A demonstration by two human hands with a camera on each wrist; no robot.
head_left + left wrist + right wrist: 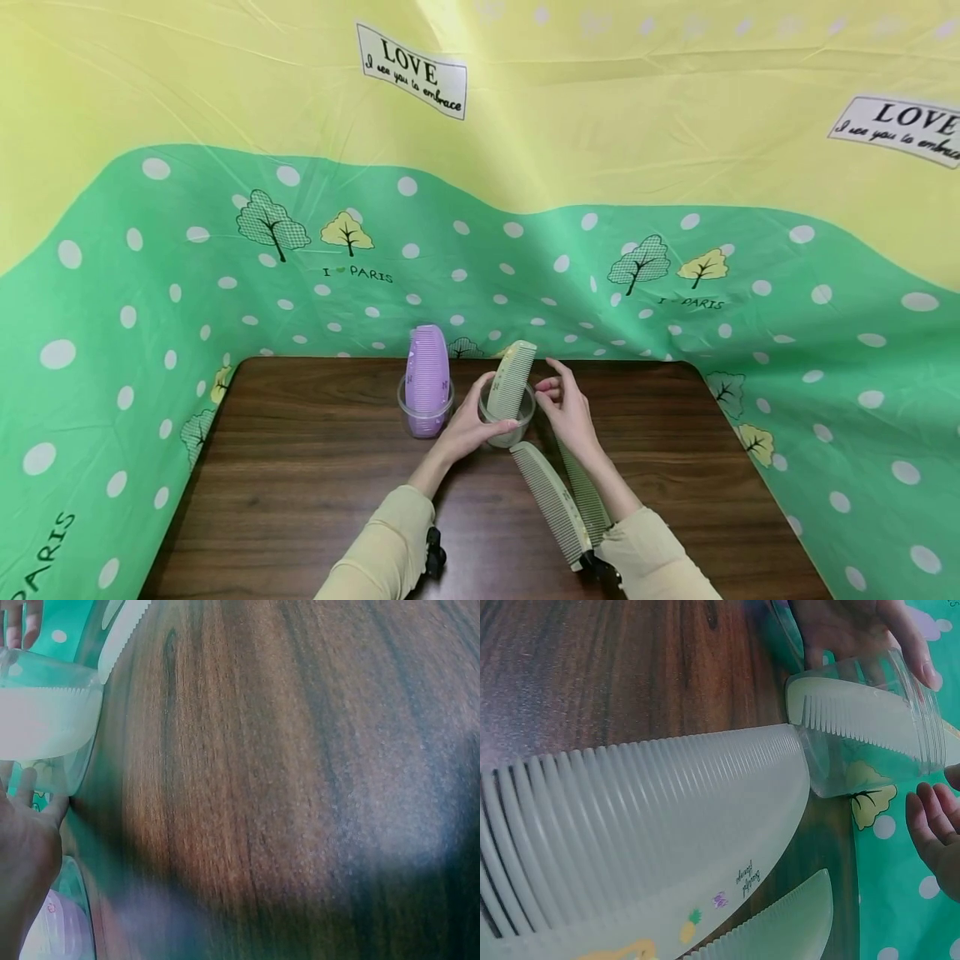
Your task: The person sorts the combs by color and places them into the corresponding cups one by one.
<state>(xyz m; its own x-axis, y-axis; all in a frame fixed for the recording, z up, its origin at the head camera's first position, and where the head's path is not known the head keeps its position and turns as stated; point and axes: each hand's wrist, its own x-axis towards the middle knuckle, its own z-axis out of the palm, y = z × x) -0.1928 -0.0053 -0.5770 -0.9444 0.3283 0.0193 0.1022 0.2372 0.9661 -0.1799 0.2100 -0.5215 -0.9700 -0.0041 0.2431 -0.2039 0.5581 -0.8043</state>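
Note:
My left hand (468,427) grips a clear plastic cup (840,771), fingers round its far side and thumb across the near side. Inside that cup a pale yellow comb (513,379) stands tilted, its top above the rim. Close to the cup's right side, my right hand (572,417) holds nothing; its fingers are loosely bent. Below the hands lie a pale comb (667,825) and a greenish comb (585,487), side by side on the table. Left of the held cup, a purple comb (427,375) stands in a second clear cup (405,408).
The dark wooden table (300,467) ends at a green and yellow printed cloth (517,250) hanging behind it and at both sides. The right forearm extends over part of the greenish comb.

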